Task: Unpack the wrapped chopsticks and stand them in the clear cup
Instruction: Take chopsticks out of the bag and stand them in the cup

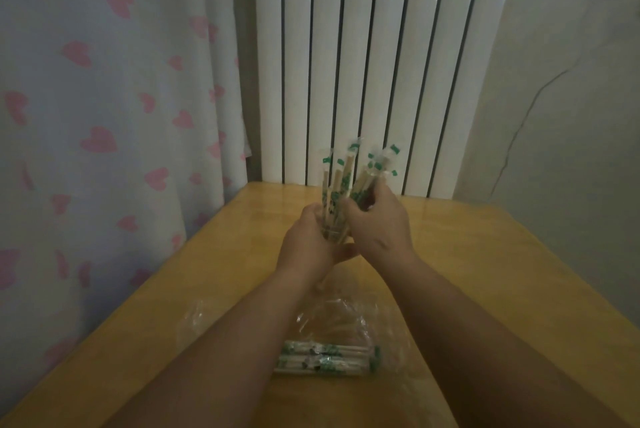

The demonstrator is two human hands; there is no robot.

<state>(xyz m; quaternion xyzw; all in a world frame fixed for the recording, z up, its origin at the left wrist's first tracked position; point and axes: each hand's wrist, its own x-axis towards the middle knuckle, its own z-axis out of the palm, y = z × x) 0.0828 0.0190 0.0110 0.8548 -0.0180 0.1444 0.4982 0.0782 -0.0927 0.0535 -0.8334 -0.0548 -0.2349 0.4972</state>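
While both forearms are reaching out over the worktop [485, 272], a few loose wrapped chopsticks [325, 358] are lying flat between them, nearer the person than either hand, on a crumpled clear bag [346, 317]. Farther out, the left hand [308, 247] is curling its fingers round the clear cup [332, 235], which is showing only as a sliver between the two hands. Close beside it, the right hand [377, 223] is closing its fingers round a fanned bunch [370, 171] of wrapped chopsticks, their green-printed tops sticking up past the knuckles. Just above the left hand's fingers, the standing chopsticks [337, 178] are rising upright out of the cup. Whether the right hand's bunch is reaching into the cup too, I cannot tell. Beyond both hands, a white radiator [363, 47] is rising behind the worktop's far edge, with a curtain [104, 81] patterned in pink hearts hanging off to the left hand's side and a cracked wall [571, 81] standing on the right hand's side.
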